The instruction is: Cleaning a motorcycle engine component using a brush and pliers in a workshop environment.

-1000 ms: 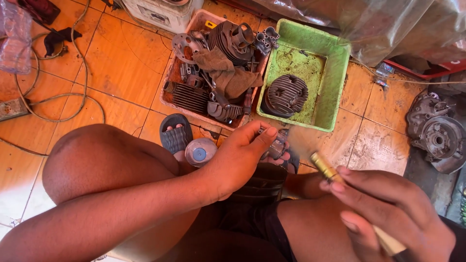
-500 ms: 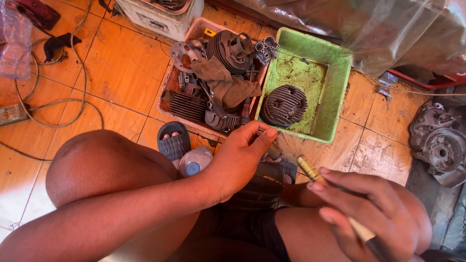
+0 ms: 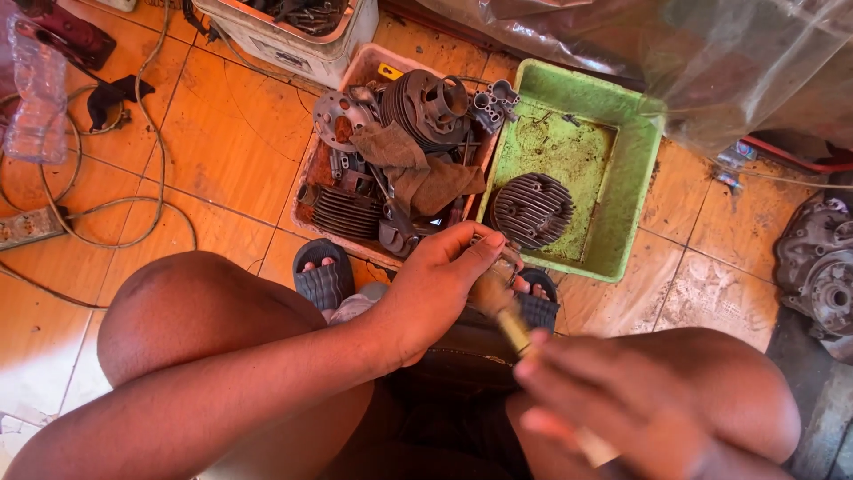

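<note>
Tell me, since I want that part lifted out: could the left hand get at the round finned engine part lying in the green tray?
Probably yes. The finned part lies uncovered in the green tray, just beyond the left hand, with nothing between them. But the left fingers are pinching a small piece against the brush, so they'd have to let go first.

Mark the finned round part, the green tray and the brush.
finned round part point(image 3: 531, 210), head view, centre of its finned face
green tray point(image 3: 633, 200), head view, right wall
brush point(image 3: 511, 327), head view, handle
</note>
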